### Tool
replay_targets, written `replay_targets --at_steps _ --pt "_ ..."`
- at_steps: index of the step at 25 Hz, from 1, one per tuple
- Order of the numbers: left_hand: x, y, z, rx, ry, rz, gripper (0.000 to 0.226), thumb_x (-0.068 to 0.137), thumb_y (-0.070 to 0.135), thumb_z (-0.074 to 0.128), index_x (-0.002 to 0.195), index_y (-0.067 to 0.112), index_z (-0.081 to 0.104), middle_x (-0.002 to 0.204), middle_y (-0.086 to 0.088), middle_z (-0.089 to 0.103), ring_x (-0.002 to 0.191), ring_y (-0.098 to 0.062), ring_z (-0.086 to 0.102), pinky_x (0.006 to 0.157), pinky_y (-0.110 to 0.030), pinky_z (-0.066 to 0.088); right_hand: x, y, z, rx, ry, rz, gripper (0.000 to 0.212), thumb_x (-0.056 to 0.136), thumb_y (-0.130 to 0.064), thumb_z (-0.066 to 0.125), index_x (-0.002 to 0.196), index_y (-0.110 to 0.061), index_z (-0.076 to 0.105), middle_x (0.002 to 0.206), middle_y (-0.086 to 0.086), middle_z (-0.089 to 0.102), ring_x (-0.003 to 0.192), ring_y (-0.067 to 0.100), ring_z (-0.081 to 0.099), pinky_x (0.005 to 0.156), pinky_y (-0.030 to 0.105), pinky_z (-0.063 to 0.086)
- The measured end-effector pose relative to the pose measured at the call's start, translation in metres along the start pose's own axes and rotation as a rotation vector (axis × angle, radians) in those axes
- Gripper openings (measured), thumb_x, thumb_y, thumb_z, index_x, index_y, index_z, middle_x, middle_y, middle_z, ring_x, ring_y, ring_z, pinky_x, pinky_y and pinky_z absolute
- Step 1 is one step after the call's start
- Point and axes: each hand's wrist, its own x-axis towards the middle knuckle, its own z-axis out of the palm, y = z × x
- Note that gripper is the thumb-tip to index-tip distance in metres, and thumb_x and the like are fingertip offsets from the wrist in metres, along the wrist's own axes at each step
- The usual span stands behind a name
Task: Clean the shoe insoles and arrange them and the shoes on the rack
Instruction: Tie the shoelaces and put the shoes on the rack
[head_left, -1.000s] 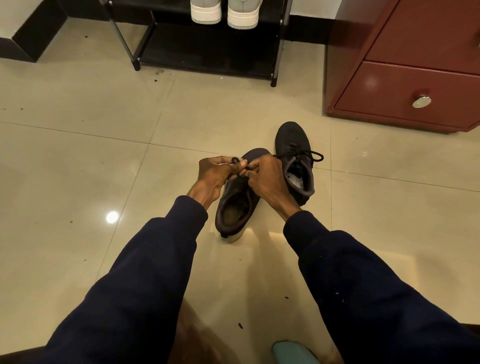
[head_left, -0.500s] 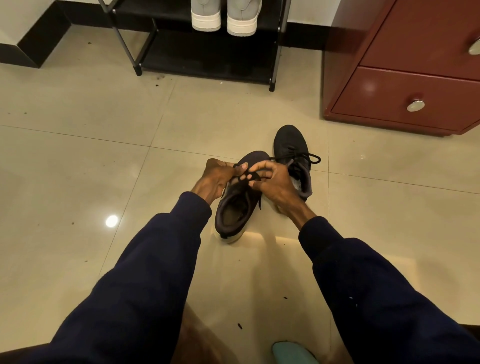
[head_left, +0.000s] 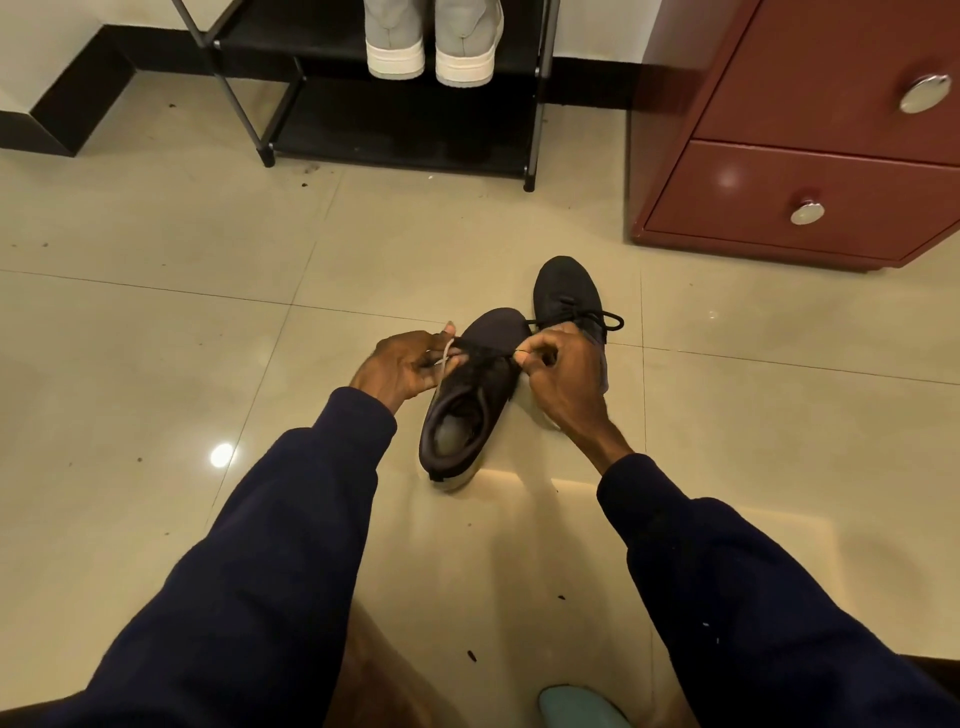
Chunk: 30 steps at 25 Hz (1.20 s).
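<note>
Two dark shoes stand on the tiled floor. The nearer dark shoe (head_left: 470, 410) points away from me with its opening showing. My left hand (head_left: 402, 366) pinches a lace end at the shoe's left side. My right hand (head_left: 563, 371) pinches the other lace end at its right side. The laces (head_left: 483, 358) are pulled taut across the shoe between both hands. The second dark shoe (head_left: 563, 296) stands just behind and to the right, its laces tied, partly hidden by my right hand. A black shoe rack (head_left: 540, 104) stands against the far wall.
A pair of grey shoes with white soles (head_left: 431, 57) sits on the rack's upper shelf. A red-brown drawer cabinet (head_left: 800, 171) stands at the right. A teal object (head_left: 576, 706) lies at the bottom edge. Small dark specks dot the floor.
My hands, close together over the shoe's laces before, have drawn apart sideways, pulling the laces tight. The view has tilted up, showing more of the rack.
</note>
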Motion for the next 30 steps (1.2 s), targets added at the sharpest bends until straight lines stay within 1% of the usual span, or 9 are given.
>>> replay_targets --at_steps 3,5,7,9,13,17,20,26,30 --pt "0.015 -0.006 -0.011 -0.022 0.113 0.04 0.026 0.097 0.001 0.067 0.12 -0.002 0.057 0.075 -0.009 0.075 0.071 -0.021 0.073 0.05 -0.026 0.058 -0.003 0.013 -0.017 -0.046 -0.019 0.026 0.011 0.082 -0.009 0.075 0.077 -0.019 0.075 0.078 -0.017 0.061 0.077 -0.003 0.059 0.074 0.017 0.048" --pt "0.016 -0.015 -0.009 0.04 0.181 0.141 0.022 0.094 0.005 0.073 0.112 -0.001 0.062 0.081 -0.014 0.076 0.067 -0.02 0.072 0.055 -0.025 0.058 -0.004 0.014 -0.017 -0.08 -0.025 0.016 0.008 0.083 -0.01 0.076 0.079 -0.017 0.076 0.078 -0.017 0.059 0.075 -0.002 0.058 0.072 0.018 0.047" --pt "0.014 -0.024 -0.008 0.271 0.26 0.405 0.019 0.089 0.018 0.081 0.094 0.006 0.067 0.095 -0.018 0.076 0.075 -0.022 0.073 0.068 -0.03 0.059 -0.003 0.014 -0.019 -0.139 -0.022 -0.007 0.006 0.082 -0.012 0.078 0.083 -0.017 0.075 0.08 -0.014 0.06 0.074 -0.001 0.058 0.07 0.022 0.05" --pt "0.0 -0.033 -0.011 0.555 0.232 0.71 0.027 0.087 0.033 0.082 0.099 0.015 0.067 0.103 -0.007 0.072 0.088 -0.02 0.071 0.076 -0.029 0.056 -0.004 0.02 -0.027 -0.298 -0.025 -0.007 0.014 0.08 -0.022 0.082 0.089 -0.019 0.072 0.088 -0.006 0.066 0.084 0.01 0.061 0.074 0.033 0.055" --pt "-0.034 -0.055 -0.031 1.154 0.134 1.123 0.033 0.091 0.057 0.068 0.083 0.026 0.06 0.088 0.01 0.06 0.081 -0.013 0.057 0.065 -0.028 0.046 -0.013 0.028 -0.039 -0.722 -0.173 0.069 0.041 0.079 -0.048 0.078 0.1 -0.016 0.065 0.099 0.004 0.065 0.102 0.028 0.055 0.083 0.044 0.052" --pt "-0.048 -0.09 -0.048 1.754 0.085 1.123 0.066 0.079 0.085 0.051 0.086 0.022 0.07 0.089 0.0 0.057 0.074 -0.019 0.051 0.063 -0.03 0.039 -0.03 0.038 -0.032 -0.698 -0.261 0.095 0.052 0.083 -0.032 0.078 0.124 -0.011 0.055 0.121 0.012 0.059 0.1 0.033 0.063 0.083 0.046 0.057" --pt "-0.044 -0.11 -0.056 2.029 0.108 1.167 0.064 0.083 0.07 0.058 0.116 0.017 0.072 0.111 -0.002 0.065 0.099 -0.022 0.045 0.074 -0.034 0.044 -0.041 0.045 -0.028 -0.682 -0.265 0.072 0.047 0.087 -0.016 0.073 0.128 -0.01 0.051 0.127 0.013 0.055 0.099 0.032 0.066 0.083 0.043 0.058" --pt "-0.048 -0.136 -0.033 1.919 0.317 1.121 0.031 0.085 0.04 0.081 0.099 0.013 0.075 0.098 -0.006 0.068 0.105 -0.026 0.055 0.062 -0.031 0.053 -0.072 0.043 -0.02 -0.564 -0.302 -0.021 0.048 0.085 -0.002 0.07 0.129 -0.013 0.052 0.129 0.008 0.058 0.108 0.029 0.064 0.087 0.039 0.059" --pt "-0.041 -0.14 -0.004 1.754 0.385 1.087 0.025 0.08 0.032 0.086 0.091 0.012 0.076 0.1 -0.008 0.068 0.106 -0.03 0.058 0.063 -0.032 0.057 -0.077 0.047 -0.015 -0.602 -0.322 0.007 0.046 0.088 -0.012 0.07 0.13 -0.011 0.051 0.13 0.009 0.055 0.112 0.029 0.061 0.087 0.04 0.058"
